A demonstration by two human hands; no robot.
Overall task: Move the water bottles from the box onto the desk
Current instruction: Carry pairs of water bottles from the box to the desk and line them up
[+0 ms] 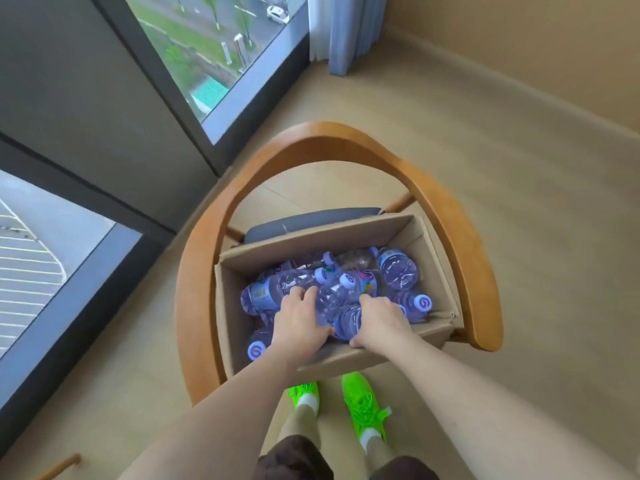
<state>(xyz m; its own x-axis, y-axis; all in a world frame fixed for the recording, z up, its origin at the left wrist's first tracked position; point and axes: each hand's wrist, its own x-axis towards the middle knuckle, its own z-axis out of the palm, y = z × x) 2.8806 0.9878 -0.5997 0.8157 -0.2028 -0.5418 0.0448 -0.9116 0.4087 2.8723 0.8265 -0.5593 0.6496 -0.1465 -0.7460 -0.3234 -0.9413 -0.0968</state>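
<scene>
Both forearms reach down into the cardboard box [311,363]. Our left hand [299,318] and right hand [381,323] curl round opposite sides of one water bottle [341,306] lying on top of the pile. The other water bottles [398,268] lie jumbled inside the box, purple caps pointing every way. The box sits on the grey seat [311,220] of a wooden chair [346,140] with a curved backrest (our green shoes [363,407] stand just in front of it). The floor [485,168] is pale wood. Dark-framed windows [214,46] run floor to ceiling on the left, a pale curtain [343,29] hangs in the corner, and a beige wall [554,46] stands on the right.
</scene>
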